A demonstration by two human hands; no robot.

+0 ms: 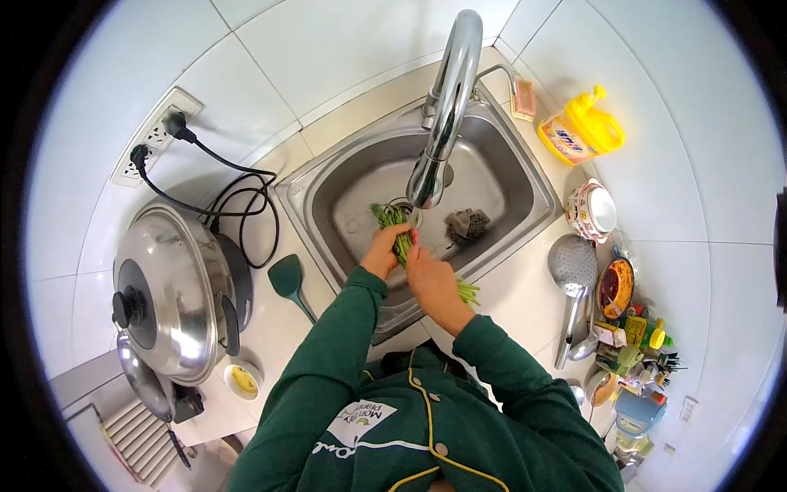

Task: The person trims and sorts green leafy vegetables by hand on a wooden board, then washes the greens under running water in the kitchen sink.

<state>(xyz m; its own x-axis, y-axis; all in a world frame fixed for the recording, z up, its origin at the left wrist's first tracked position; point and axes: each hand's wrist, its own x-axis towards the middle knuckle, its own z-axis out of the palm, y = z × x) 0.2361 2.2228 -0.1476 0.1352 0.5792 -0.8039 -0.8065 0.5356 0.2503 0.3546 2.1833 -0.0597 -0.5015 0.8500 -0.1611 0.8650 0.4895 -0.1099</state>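
Note:
Over the near side of the steel sink, my left hand is closed round a bunch of green leafy stalks. The leafy end points into the basin, and pale stem ends show beyond my right wrist. My right hand is closed at the same bunch, touching it beside my left hand; a small red or pink spot shows between the hands. The chrome faucet hangs just above the bunch. A dark, crumpled clump lies in the basin to the right of the stalks.
Left of the sink are a green spatula, a large lidded steel pot, plugged-in black cords and a small bowl. On the right stand a yellow bottle, stacked bowls, a skimmer and several seasoning containers.

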